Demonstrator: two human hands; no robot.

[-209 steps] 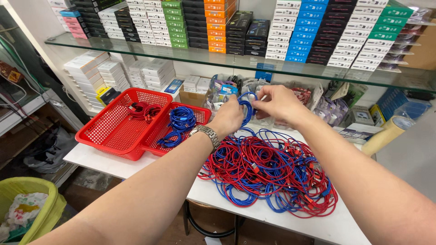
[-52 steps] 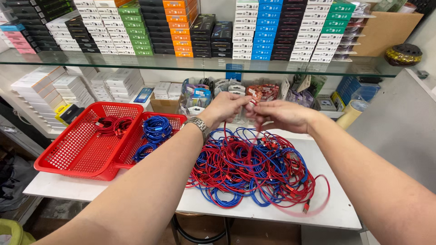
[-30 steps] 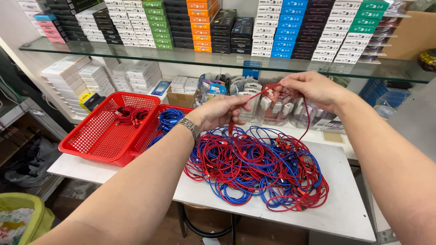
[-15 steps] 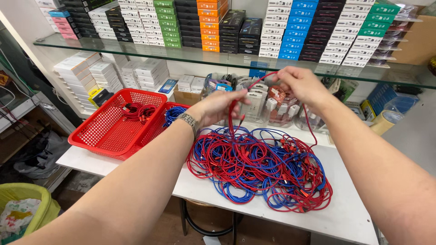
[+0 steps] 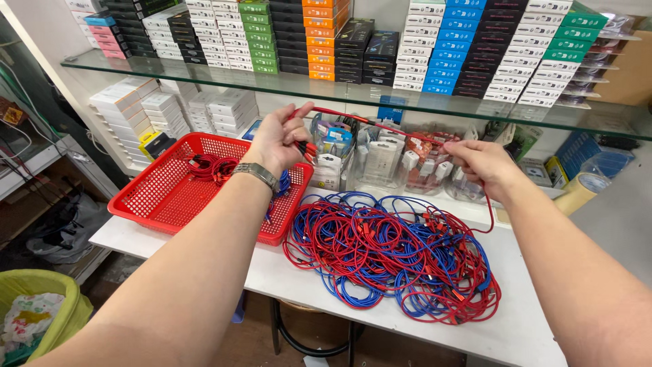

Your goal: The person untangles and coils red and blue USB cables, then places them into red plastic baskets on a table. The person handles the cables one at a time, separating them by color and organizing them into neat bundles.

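The left hand (image 5: 275, 139), in the upper middle of the frame with a metal watch band (image 5: 257, 177) on its wrist, is closed around one end of a thin red cable (image 5: 380, 126), the connector ends poking out between thumb and fingers. That cable runs taut to the right, across the front of the clear packets of small accessories (image 5: 380, 160), to the right hand (image 5: 479, 163) at right of centre. The right hand is curled shut on the cable, and the cable then drops in a loose curve below it towards the pile.

The big tangled heap of red and blue cables (image 5: 390, 255) lies on the white bench (image 5: 523, 326) in the lower middle of the frame, just beside the red plastic mesh basket (image 5: 159, 197) at left. A bundle of red cables (image 5: 210, 166) lies in that basket, under and behind the left forearm.

Above, a glass shelf (image 5: 339, 88) carries rows of stacked small boxes in many colours (image 5: 441, 47). A roll of tan tape (image 5: 581, 190) stands at the far right, and a yellow-green bin (image 5: 37, 312) sits in the lower left corner.
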